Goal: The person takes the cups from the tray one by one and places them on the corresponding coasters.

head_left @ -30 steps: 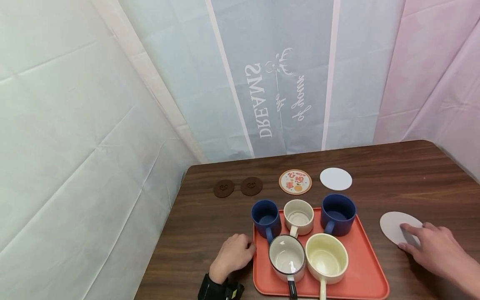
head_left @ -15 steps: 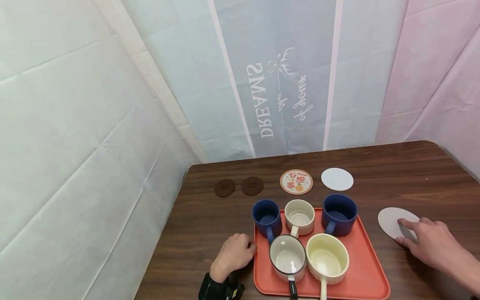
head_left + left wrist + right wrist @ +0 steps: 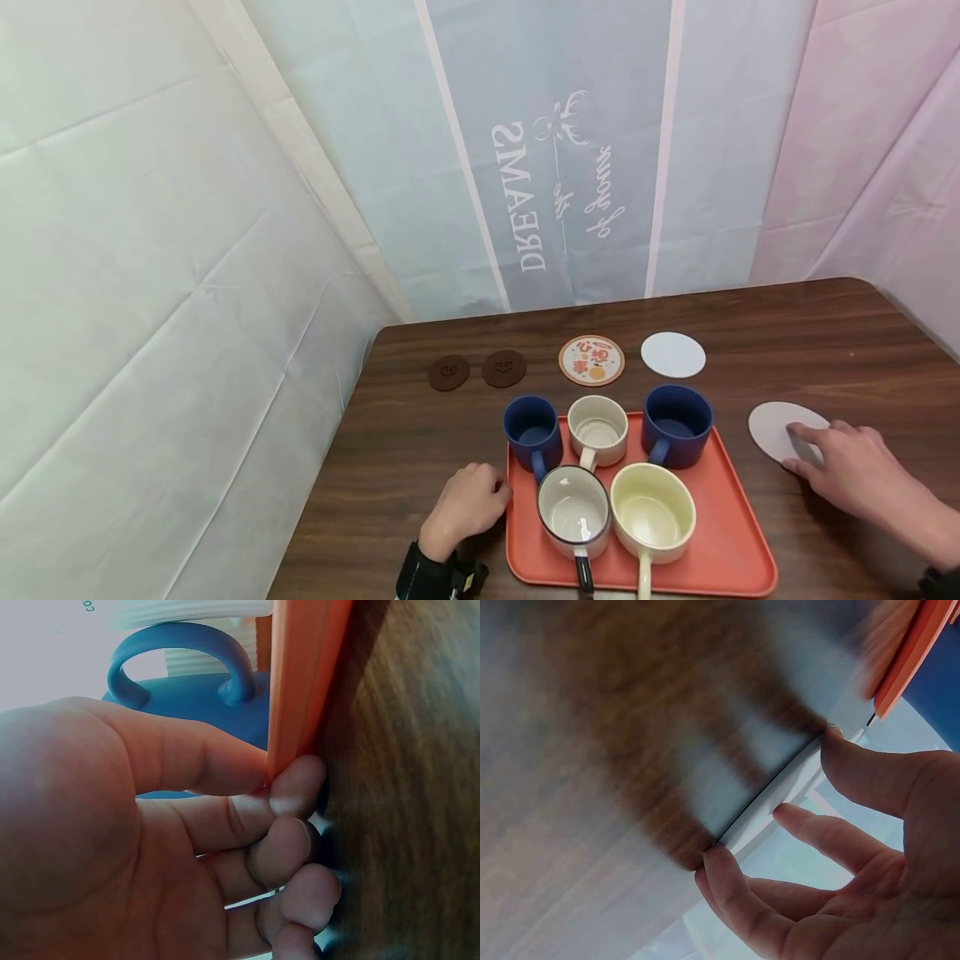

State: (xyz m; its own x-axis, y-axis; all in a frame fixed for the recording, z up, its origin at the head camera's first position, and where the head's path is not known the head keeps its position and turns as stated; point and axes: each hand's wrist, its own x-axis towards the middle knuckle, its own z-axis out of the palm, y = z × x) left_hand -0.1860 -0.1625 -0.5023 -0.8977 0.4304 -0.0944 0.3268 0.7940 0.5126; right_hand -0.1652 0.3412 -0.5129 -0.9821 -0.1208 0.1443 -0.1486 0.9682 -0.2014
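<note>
My left hand [image 3: 468,504] lies at the left edge of a red-orange tray [image 3: 723,542]. In the left wrist view, its thumb and index finger pinch the tray rim [image 3: 294,682], while the other fingers curl at the wooden tabletop. To the right of the tray, my right hand [image 3: 855,467] holds a round white coaster [image 3: 771,423] that lies on the table. The right wrist view shows its thumb [image 3: 855,769] at one edge of the coaster, another fingertip at the opposite edge, and the index finger on top.
The tray bears two blue mugs [image 3: 677,425], a cream ribbed mug [image 3: 597,429], a black-rimmed white pot [image 3: 574,508] and a pale yellow pot [image 3: 652,510]. Behind it lie two brown coasters [image 3: 504,368], a printed coaster [image 3: 592,361] and another white coaster [image 3: 672,355].
The right hand has slid the white coaster away from the person and slightly left over the table. The left hand keeps its place at the tray.
</note>
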